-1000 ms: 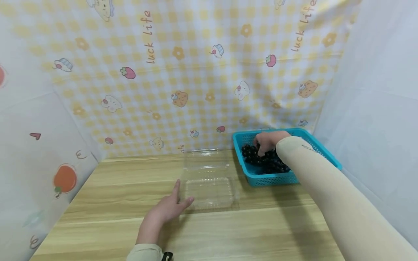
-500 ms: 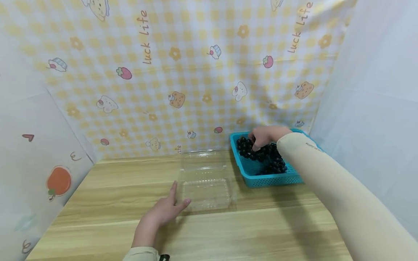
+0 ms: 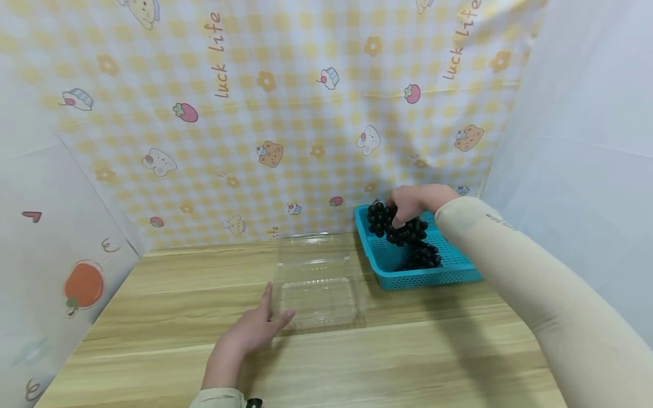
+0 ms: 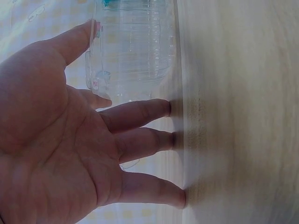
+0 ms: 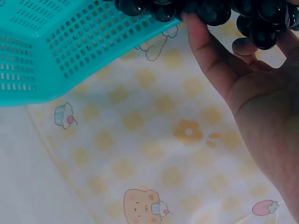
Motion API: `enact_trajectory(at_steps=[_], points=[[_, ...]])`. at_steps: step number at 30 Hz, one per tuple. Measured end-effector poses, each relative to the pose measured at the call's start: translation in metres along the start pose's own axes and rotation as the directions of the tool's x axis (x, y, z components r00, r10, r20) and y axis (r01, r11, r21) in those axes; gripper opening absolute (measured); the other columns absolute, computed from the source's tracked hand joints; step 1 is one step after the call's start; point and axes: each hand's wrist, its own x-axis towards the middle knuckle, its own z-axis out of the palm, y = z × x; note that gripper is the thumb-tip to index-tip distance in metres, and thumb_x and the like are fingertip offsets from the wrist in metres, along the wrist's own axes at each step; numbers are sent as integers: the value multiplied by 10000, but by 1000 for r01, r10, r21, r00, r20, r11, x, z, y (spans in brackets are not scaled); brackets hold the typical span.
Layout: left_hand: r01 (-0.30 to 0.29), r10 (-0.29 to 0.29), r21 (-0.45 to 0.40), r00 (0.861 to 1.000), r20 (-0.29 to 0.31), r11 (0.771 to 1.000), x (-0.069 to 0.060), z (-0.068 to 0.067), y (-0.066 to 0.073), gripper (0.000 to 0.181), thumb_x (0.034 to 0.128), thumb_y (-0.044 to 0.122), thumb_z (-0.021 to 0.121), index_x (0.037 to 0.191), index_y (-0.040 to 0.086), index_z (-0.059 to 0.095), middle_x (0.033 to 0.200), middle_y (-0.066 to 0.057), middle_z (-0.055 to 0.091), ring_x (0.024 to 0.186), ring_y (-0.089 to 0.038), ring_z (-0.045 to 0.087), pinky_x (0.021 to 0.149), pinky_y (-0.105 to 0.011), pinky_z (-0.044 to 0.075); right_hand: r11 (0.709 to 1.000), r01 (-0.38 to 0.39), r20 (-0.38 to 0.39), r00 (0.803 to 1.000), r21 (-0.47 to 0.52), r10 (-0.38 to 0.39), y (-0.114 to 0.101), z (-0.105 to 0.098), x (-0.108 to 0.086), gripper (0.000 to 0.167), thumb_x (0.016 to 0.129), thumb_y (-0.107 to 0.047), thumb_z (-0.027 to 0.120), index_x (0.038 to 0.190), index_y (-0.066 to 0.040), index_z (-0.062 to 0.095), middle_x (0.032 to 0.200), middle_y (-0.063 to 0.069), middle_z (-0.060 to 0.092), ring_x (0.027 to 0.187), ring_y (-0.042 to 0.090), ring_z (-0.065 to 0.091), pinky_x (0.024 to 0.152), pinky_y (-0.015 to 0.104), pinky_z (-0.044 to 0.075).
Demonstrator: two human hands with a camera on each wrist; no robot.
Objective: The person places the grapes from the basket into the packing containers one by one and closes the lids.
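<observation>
My right hand (image 3: 414, 203) grips a bunch of dark grapes (image 3: 378, 220) from above, over the blue plastic basket (image 3: 433, 277). In the right wrist view the grapes (image 5: 212, 11) sit between my thumb and curled fingers. A second clump of dark grapes (image 3: 425, 258) lies on the basket floor under the held bunch. Beside the left edge of an opened clear plastic clamshell box (image 3: 318, 303) is my left hand (image 3: 251, 328), thumb and fingers spread. In the left wrist view its thumb touches the box (image 4: 131, 51), while several fingertips rest on the table.
A wooden table (image 3: 153, 317) carries the box and the basket, the basket at the back right. Behind them hangs a yellow checked cloth (image 3: 306, 124). White sheets (image 3: 566, 170) close off the left and right sides.
My right hand has risen, lifting the bunch of grapes off the basket floor and leaving another clump below. My left hand stays by the box, and the whole view has shifted slightly.
</observation>
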Motion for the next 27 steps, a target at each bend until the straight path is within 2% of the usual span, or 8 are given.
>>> enact_trajectory(at_steps=[4, 7, 11, 14, 18, 22, 25, 27], points=[[-2, 2, -2, 1000, 4, 1000, 0, 0, 1, 1058, 1037, 660, 541, 1714, 88, -35, 1489, -362, 570, 1366, -598, 550, 1171, -764, 389, 999, -25, 11, 1000, 29, 24, 0, -5, -6, 767, 949, -238, 704, 1619, -3, 410, 1679, 222, 428, 1111, 305, 616, 940, 432, 541], [-4, 4, -2, 1000, 3, 1000, 0, 0, 1, 1060, 1037, 666, 536, 1714, 89, -41, 1498, -367, 558, 1364, -601, 550, 1170, -765, 390, 995, -47, 26, 999, 82, 45, -3, -11, -12, 783, 960, -252, 697, 1641, -33, 381, 1706, 211, 386, 1088, 285, 616, 824, 399, 582], [-10, 10, -15, 1000, 6, 1000, -1, 0, 0, 1056, 1042, 658, 533, 1713, 85, -47, 1515, -374, 535, 1371, -609, 539, 1166, -776, 384, 991, -46, 28, 999, 128, 43, -7, -20, -20, 798, 959, -253, 695, 1648, -30, 361, 1725, 209, 347, 1194, 259, 607, 749, 375, 625], [-14, 14, -24, 1000, 11, 1000, -2, 0, 0, 1052, 1046, 651, 531, 1712, 81, -50, 1512, -375, 538, 1366, -611, 543, 1159, -787, 382, 993, -24, 14, 1000, 119, 22, -11, -27, -23, 796, 956, -247, 695, 1642, -11, 365, 1719, 211, 360, 1028, 237, 636, 722, 358, 608], [-16, 17, -21, 1000, 9, 1000, -3, -1, 0, 1047, 1050, 646, 528, 1712, 77, -50, 1485, -373, 567, 1333, -608, 573, 1147, -790, 392, 996, -9, -10, 1000, 93, 10, -19, -35, -30, 789, 958, -250, 701, 1633, 1, 378, 1707, 203, 389, 1046, 244, 658, 845, 405, 611], [-19, 20, -19, 1000, 10, 1000, -3, -1, 0, 1046, 1051, 644, 528, 1712, 72, -46, 1487, -373, 564, 1324, -610, 578, 1147, -790, 392, 998, 1, -23, 1000, 55, 0, -26, -42, -39, 784, 947, -237, 704, 1620, 18, 393, 1697, 210, 405, 1451, 374, 532, 1148, 518, 525], [-19, 20, -17, 1000, 15, 1000, -2, -1, 0, 1049, 1048, 650, 528, 1712, 75, -46, 1502, -374, 549, 1331, -615, 570, 1147, -792, 390, 1000, 3, -20, 1000, 27, -3, -32, -47, -48, 788, 941, -236, 706, 1617, 25, 395, 1695, 219, 403, 1572, 433, 379, 1250, 574, 426], [-21, 22, -15, 1000, 18, 1000, -1, 0, 0, 1050, 1047, 652, 528, 1713, 79, -47, 1508, -374, 542, 1331, -616, 569, 1146, -791, 392, 1000, 7, -19, 1000, -9, -7, -37, -52, -54, 785, 940, -249, 705, 1613, 22, 406, 1688, 225, 412, 1571, 439, 379, 1251, 583, 423]])
